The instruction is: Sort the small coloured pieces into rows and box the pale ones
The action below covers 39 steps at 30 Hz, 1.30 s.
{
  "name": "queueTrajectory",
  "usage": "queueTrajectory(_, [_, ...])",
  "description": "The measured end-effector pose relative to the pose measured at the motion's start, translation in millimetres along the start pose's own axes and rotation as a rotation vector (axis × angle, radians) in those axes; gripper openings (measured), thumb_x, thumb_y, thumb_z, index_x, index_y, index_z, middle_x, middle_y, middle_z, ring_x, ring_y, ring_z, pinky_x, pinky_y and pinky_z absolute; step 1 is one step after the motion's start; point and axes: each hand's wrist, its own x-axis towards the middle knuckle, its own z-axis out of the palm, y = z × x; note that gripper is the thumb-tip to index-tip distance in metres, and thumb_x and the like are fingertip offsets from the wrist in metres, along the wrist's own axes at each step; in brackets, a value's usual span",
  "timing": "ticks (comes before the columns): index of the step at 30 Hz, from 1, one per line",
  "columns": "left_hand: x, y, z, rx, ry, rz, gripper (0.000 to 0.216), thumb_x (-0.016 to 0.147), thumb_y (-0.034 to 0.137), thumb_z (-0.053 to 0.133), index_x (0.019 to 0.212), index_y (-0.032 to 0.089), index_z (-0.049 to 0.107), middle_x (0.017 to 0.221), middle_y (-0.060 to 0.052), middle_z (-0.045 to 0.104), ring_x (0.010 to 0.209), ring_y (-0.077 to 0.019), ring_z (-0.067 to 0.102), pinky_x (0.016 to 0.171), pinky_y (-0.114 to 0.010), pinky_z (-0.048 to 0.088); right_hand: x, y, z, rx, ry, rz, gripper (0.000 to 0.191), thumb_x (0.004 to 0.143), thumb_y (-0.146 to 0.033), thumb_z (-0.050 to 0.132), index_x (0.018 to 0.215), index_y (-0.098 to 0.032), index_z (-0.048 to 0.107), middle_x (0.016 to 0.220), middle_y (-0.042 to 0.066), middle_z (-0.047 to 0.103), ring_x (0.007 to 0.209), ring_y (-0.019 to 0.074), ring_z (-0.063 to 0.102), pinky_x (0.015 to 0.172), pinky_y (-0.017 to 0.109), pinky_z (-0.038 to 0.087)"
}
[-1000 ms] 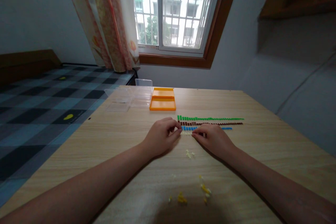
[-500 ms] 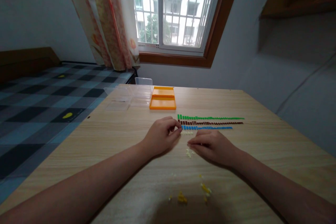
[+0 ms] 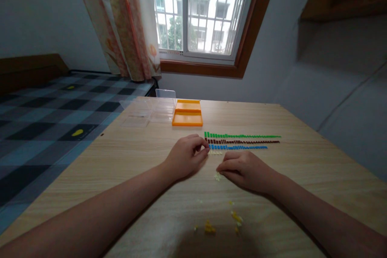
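- Short row of tiny pale-yellow plastic pieces [image 3: 215,152] lies on the light wood-grain desk [image 3: 302,177], just in front of the blue row and parallel to it. It is much shorter than the rows behind it.
- Small cluster of the same pale-yellow pieces [image 3: 217,176] sits loose on the desk, nearer the person than the short row. The pieces are too small to make out their shape.
- Left hand [image 3: 186,157]: knuckles up, heel on the desk, thumb and forefinger pinched together at the left end of the pale-yellow row. Can't tell if a piece is between them.
- Right hand [image 3: 246,170]: palm down, fingers [image 3: 222,168] drawn together, tips touching the loose cluster. Can't tell if it has a piece.
- Behind the hands are three long rows, well aligned: green row [image 3: 242,135], brown row [image 3: 242,141], blue row [image 3: 237,147].
- Brighter yellow scattered bits [image 3: 208,227] lie near the desk's front edge, between the forearms.
- Orange flat plastic tray [image 3: 187,114] at the far side, with a clear plastic box [image 3: 148,113] just to its left.
- Checked bed cover [image 3: 45,121] left of the desk. Nothing lies between the hands and the pieces.
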Motion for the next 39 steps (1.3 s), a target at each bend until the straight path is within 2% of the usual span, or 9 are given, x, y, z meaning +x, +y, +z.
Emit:
queueTrajectory(6, [0, 1, 0, -0.012, 0.000, -0.010, 0.012, 0.088, 0.016, 0.062, 0.081, 0.017, 0.071, 0.068, 0.001, 0.055, 0.064, -0.0140, 0.051, 0.061, -0.026, 0.037, -9, 0, -6, -0.056, -0.003, 0.039, 0.021, 0.101, -0.030, 0.061, 0.090, -0.019, 0.075, 0.086, 0.002, 0.070, 0.079, 0.0118, 0.063, 0.072, 0.024, 0.043])
queueTrajectory(10, [0, 2, 0, -0.015, -0.001, -0.016, 0.011, 0.088, 0.016, 0.062, 0.081, 0.017, 0.070, 0.067, 0.001, 0.055, 0.064, -0.0141, 0.051, 0.060, -0.026, 0.037, -11, -1, -8, 0.005, 0.046, 0.063, 0.019, 0.100, -0.028, 0.061, 0.095, -0.020, 0.077, 0.086, 0.002, 0.071, 0.077, 0.0104, 0.063, 0.070, 0.023, 0.043])
queueTrajectory(18, [-1, 0, 0, -0.016, -0.007, -0.011, 0.011, 0.089, 0.016, 0.062, 0.082, 0.017, 0.071, 0.068, 0.001, 0.055, 0.064, -0.0142, 0.051, 0.061, -0.026, 0.037, -9, -2, -6, -0.022, -0.005, 0.055, 0.021, 0.100, -0.023, 0.057, 0.092, -0.020, 0.076, 0.085, 0.001, 0.071, 0.077, 0.0110, 0.064, 0.071, 0.023, 0.044])
queueTrajectory(21, [-1, 0, 1, -0.016, 0.002, -0.008, 0.011, 0.088, 0.016, 0.062, 0.082, 0.017, 0.071, 0.068, 0.001, 0.055, 0.064, -0.0140, 0.051, 0.061, -0.026, 0.037, -7, 1, -7, -0.036, 0.041, 0.102, 0.021, 0.099, -0.024, 0.057, 0.089, -0.019, 0.076, 0.082, 0.002, 0.069, 0.073, 0.0108, 0.062, 0.067, 0.022, 0.042])
queueTrajectory(27, [-1, -2, 2, -0.010, 0.005, -0.006, 0.011, 0.088, 0.016, 0.062, 0.082, 0.017, 0.071, 0.068, 0.000, 0.056, 0.064, -0.0143, 0.051, 0.061, -0.026, 0.036, 2, 16, -4, -0.075, 0.248, 0.320, 0.016, 0.093, -0.021, 0.063, 0.087, -0.019, 0.077, 0.080, 0.003, 0.072, 0.071, 0.0133, 0.062, 0.067, 0.024, 0.043])
queueTrajectory(39, [0, 1, 0, -0.007, 0.001, -0.014, 0.011, 0.088, 0.016, 0.062, 0.081, 0.017, 0.070, 0.068, 0.001, 0.056, 0.064, -0.0141, 0.051, 0.061, -0.026, 0.037, 5, 20, 3, -0.076, 0.213, 0.355, 0.016, 0.093, -0.022, 0.064, 0.090, -0.020, 0.079, 0.088, 0.004, 0.076, 0.078, 0.0163, 0.068, 0.074, 0.026, 0.048])
